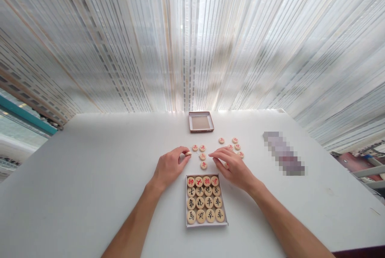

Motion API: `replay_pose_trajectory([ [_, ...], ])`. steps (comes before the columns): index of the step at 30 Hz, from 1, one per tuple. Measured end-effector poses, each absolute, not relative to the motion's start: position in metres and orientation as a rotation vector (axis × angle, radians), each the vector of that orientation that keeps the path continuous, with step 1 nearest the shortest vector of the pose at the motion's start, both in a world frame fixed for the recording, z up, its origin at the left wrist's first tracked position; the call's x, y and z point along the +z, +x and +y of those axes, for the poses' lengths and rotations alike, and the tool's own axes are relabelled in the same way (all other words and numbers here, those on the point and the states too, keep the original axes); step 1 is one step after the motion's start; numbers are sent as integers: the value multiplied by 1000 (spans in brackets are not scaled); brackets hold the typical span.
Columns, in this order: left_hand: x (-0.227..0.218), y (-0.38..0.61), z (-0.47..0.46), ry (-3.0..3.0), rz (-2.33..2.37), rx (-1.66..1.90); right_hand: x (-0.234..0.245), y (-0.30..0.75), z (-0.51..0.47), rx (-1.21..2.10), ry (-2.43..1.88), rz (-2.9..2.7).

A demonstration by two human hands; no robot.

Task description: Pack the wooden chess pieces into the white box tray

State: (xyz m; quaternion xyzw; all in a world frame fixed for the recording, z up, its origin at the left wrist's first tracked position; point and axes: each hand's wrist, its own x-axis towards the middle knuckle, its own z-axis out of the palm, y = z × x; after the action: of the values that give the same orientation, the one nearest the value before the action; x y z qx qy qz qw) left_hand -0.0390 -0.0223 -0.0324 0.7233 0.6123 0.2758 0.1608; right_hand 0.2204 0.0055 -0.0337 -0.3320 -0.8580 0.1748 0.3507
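Between the thumb and forefinger of my left hand (171,165) is a wooden Chinese chess piece (188,153), pinched closed. My right hand (231,163) hovers over the loose pieces, thumb and fingers apart with nothing seen between them. Its palm side and one red-marked piece (227,165) are partly hidden. Between the hands lie a red horse piece (202,156) and a red chariot piece (203,165). Nearer me, an open box (187,206) holds rows of pieces, red-marked in the far row and black-marked in the others.
Beyond the hands, the box lid (201,131) lies hollow side up. Several loose red-marked pieces (235,140) are scattered right of centre. A blurred-out object (284,153) lies at the right on the white table (90,169). A pale striped curtain (186,49) hangs along the far edge.
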Motion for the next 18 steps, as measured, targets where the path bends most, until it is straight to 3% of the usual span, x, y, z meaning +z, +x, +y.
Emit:
replay_pose_trajectory([
  [8, -24, -24, -30, 1796, 1414, 1087, -29, 214, -3, 506, -805, -2180],
  [18, -14, -8, -41, 1489, 1109, 1003, -27, 202, -17, 544, -709, -2104],
])
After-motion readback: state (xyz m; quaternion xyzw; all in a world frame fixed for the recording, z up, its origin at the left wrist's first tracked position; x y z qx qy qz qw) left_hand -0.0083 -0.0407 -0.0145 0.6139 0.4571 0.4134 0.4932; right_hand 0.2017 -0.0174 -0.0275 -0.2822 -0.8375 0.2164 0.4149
